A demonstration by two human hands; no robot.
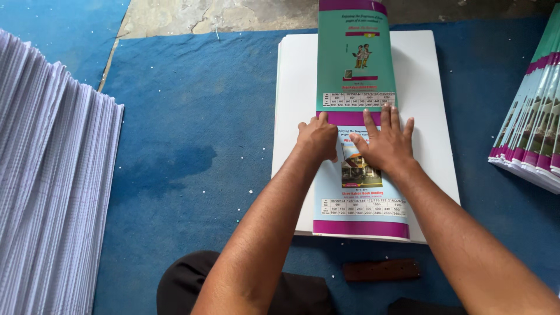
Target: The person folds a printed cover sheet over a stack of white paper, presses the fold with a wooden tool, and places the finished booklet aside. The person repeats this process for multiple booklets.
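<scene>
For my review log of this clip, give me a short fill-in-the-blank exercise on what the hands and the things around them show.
1. Both hands, left hand and right hand, press on a printed ____.
2. The cover lies on a ____ board.
3. The floor mat is ____.
4. The wooden block lies ____ to the person than the board.

Missing: cover; white; blue; nearer
</scene>
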